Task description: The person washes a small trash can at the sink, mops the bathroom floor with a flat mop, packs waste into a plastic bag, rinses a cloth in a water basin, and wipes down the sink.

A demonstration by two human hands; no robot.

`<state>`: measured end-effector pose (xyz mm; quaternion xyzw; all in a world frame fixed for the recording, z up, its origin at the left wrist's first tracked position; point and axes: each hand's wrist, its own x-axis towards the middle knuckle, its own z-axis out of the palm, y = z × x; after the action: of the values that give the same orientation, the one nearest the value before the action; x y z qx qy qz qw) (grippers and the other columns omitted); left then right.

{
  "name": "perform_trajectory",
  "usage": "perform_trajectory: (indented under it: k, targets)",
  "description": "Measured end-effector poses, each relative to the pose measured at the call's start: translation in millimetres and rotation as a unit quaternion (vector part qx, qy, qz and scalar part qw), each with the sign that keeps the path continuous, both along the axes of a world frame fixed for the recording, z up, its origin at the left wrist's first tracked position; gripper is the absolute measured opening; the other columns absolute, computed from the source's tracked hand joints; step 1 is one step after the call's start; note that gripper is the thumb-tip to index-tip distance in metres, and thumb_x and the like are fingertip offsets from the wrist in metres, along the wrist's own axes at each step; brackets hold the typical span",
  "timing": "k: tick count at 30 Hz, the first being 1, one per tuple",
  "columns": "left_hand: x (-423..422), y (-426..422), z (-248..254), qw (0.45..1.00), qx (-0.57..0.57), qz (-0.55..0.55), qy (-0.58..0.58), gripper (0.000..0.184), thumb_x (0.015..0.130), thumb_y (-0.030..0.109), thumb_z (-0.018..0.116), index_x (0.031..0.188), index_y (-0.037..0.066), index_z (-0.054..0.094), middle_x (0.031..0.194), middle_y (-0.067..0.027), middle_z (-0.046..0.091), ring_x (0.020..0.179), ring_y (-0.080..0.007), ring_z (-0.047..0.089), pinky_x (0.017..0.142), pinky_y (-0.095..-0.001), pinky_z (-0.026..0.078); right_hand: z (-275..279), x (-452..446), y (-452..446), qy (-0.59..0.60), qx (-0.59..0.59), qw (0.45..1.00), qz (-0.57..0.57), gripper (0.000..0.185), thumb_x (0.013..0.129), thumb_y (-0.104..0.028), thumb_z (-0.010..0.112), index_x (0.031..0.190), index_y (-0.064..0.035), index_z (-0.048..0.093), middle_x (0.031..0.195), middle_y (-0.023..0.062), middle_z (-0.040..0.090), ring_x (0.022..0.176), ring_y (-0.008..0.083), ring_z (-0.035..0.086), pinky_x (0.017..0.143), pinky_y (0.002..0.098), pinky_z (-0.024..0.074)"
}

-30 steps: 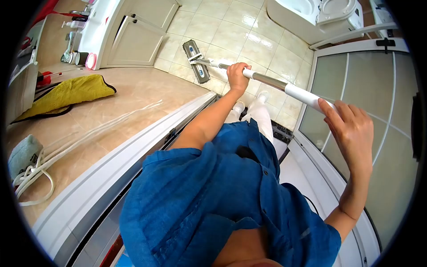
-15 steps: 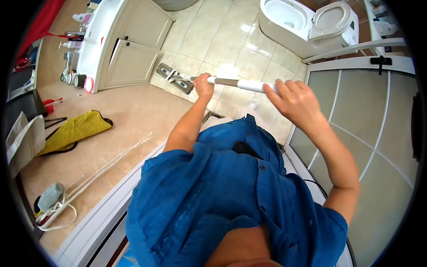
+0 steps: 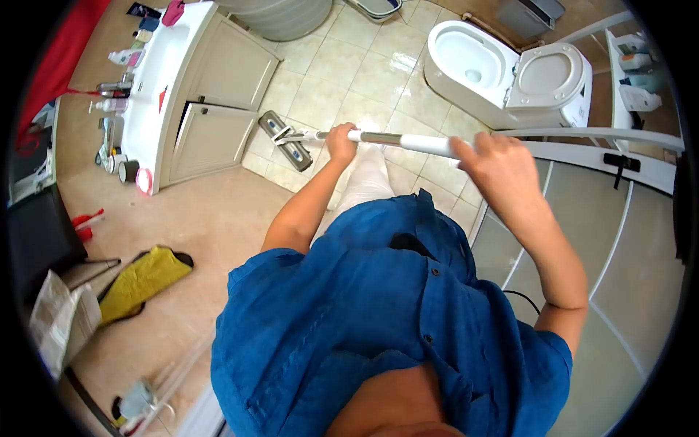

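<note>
A flat mop has its grey, rectangular head (image 3: 294, 151) on the tiled floor beside the vanity cabinet. Its white and silver pole (image 3: 380, 138) runs across in front of me to the right. My left hand (image 3: 341, 143) is closed round the pole's lower part, nearer the head. Higher up, my right hand (image 3: 501, 164) grips the white handle (image 3: 426, 145) close to its end. One leg in pale trousers (image 3: 370, 175) shows below the pole.
On the left is a vanity cabinet (image 3: 211, 138) with one door ajar and bottles along the sink. A toilet (image 3: 473, 69) with its lid up stands at the upper right. The glass shower door (image 3: 561, 240) is close on my right. A large grey tub (image 3: 287, 18) sits at the back.
My view has shifted forward into the room, bringing the tub and a basin further into sight. Both hands keep their hold on the mop; a trousered leg now shows more clearly.
</note>
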<state>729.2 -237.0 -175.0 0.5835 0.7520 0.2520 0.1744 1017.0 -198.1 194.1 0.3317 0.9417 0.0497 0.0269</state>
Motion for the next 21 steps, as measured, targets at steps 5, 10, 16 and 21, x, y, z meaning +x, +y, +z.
perform_trajectory:
  k: [5,10,16,21]
  targets:
    - [19.4,121.2,30.2,0.997,0.014,-0.037,-0.072,0.015,0.070,0.005,0.067,0.079,0.016,0.070,0.083,-0.0086,0.067,0.085,-0.0314,0.062,0.076,-0.0434,0.047,42.8,-15.4,62.1,-0.010,0.036,0.997,-0.066,0.032,0.072,-0.016,0.070,0.105,-0.0152,0.067,0.068,0.0034,0.053,0.062,0.0192,0.059,0.056,0.0324,0.0482]
    - [31.2,218.7,27.7,0.982,0.025,-0.167,-0.086,0.011,0.074,0.013,0.070,0.084,0.016,0.069,0.085,-0.0074,0.068,0.089,-0.0315,0.061,0.078,-0.0429,0.046,54.7,-28.8,84.9,-0.084,0.049,0.990,-0.104,0.038,0.071,-0.016,0.072,0.109,-0.0149,0.066,0.069,0.0027,0.052,0.059,0.0174,0.058,0.050,0.0304,0.0472]
    - [77.9,278.2,17.6,0.904,-0.066,-0.419,-0.050,0.010,0.076,0.019,0.068,0.086,0.020,0.068,0.092,-0.0041,0.068,0.097,-0.0289,0.060,0.085,-0.0436,0.046,65.9,-33.5,72.1,-0.105,-0.090,0.963,-0.232,0.036,0.078,-0.024,0.074,0.111,-0.0144,0.064,0.065,0.0053,0.053,0.050,0.0207,0.057,0.046,0.0330,0.0445]
    - [135.9,267.8,52.6,0.805,-0.162,-0.571,0.001,0.015,0.076,0.034,0.067,0.087,0.025,0.068,0.093,-0.0032,0.069,0.095,-0.0275,0.062,0.079,-0.0458,0.047,112.8,-17.5,57.5,-0.067,-0.191,0.905,-0.374,0.043,0.073,-0.021,0.076,0.113,-0.0129,0.062,0.071,0.0086,0.060,0.057,0.0281,0.059,0.050,0.0391,0.0418]
